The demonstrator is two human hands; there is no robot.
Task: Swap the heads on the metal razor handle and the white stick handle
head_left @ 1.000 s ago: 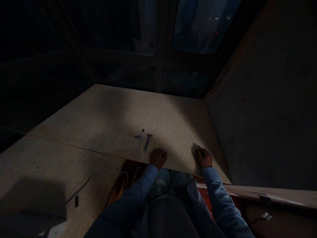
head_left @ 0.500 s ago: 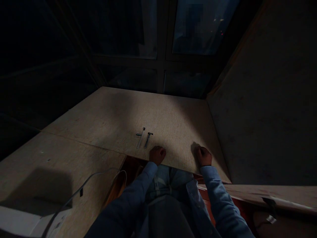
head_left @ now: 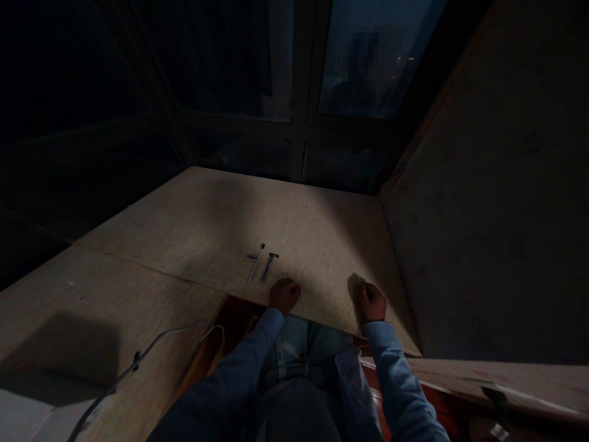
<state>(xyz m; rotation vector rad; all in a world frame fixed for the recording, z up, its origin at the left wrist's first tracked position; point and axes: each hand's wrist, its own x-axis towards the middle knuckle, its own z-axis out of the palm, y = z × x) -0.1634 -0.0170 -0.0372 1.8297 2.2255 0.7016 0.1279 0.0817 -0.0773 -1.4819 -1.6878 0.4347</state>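
Note:
My left hand (head_left: 284, 295) rests as a loose fist near the front edge of the wooden tabletop (head_left: 317, 245), with nothing showing in it. Just beyond it, to the left, lies a razor (head_left: 269, 267) with a dark head, apart from the fingers. Beside the razor is a pale toothbrush (head_left: 256, 264), its dark bristle end pointing away from me. A small flat piece (head_left: 252, 255) sits crosswise by the toothbrush; its kind is too dim to tell. Further right, my right hand (head_left: 372, 302) is also curled into a fist on the tabletop, with no object visible in it.
A grey cable (head_left: 161, 334) curves over the board at left, near a white box (head_left: 32, 405). A dark panel (head_left: 488, 202) rises along the right side. Window frames (head_left: 298, 92) stand behind the far edge. An open gap with reddish wood (head_left: 239, 316) lies below the front edge.
The view has shifted slightly, so the tabletop, razor, toothbrush and both hands appear a little lower and further left. Both fists stay in place on the tabletop.

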